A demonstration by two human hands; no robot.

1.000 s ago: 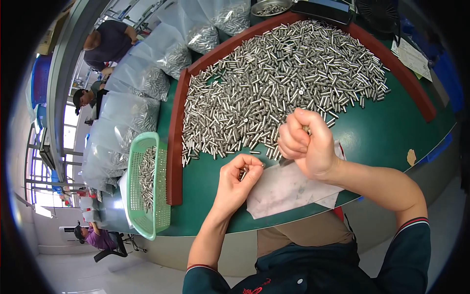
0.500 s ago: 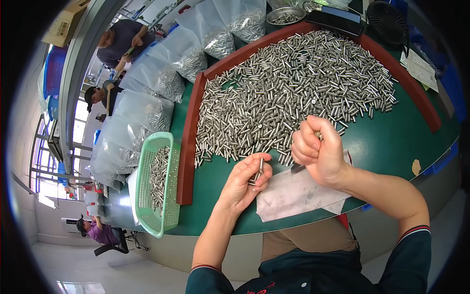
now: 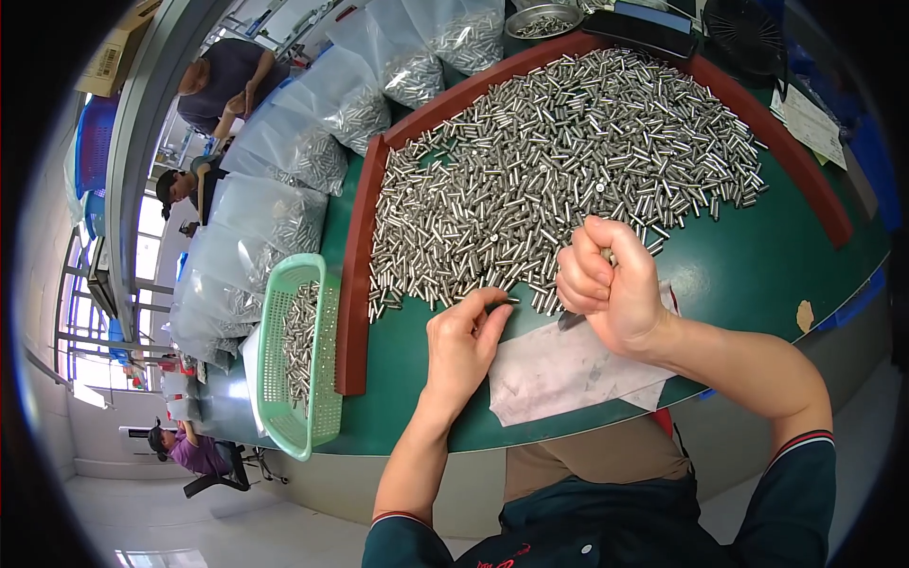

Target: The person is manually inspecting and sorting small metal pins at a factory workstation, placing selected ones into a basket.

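Observation:
My left hand (image 3: 461, 343) is at the near edge of a heap of short silvery metal pins (image 3: 568, 151), its back turned up. A single metal pin (image 3: 508, 301) shows at the tips of its thumb and index finger; the other fingers are mostly hidden. To its right, my right hand (image 3: 611, 287) is closed in a fist over the pale stained cloth (image 3: 559, 374). What the fist holds is hidden. A dark flat piece (image 3: 571, 321) shows just below the fist, and I cannot tell whether it belongs to what is held.
Dark red rails (image 3: 357, 284) border the heap on the green table (image 3: 729, 293). A light green basket (image 3: 327, 417) with pins stands left. Beyond are clear bags (image 3: 275, 213) of pins, a metal dish (image 3: 544, 23) and a phone (image 3: 639, 31). Other people (image 3: 227, 85) work at far left.
My left hand has turned from palm up, with pins in its fingers, to back up, and its fingertips have moved to the heap's edge. My right fist has stayed nearly still.

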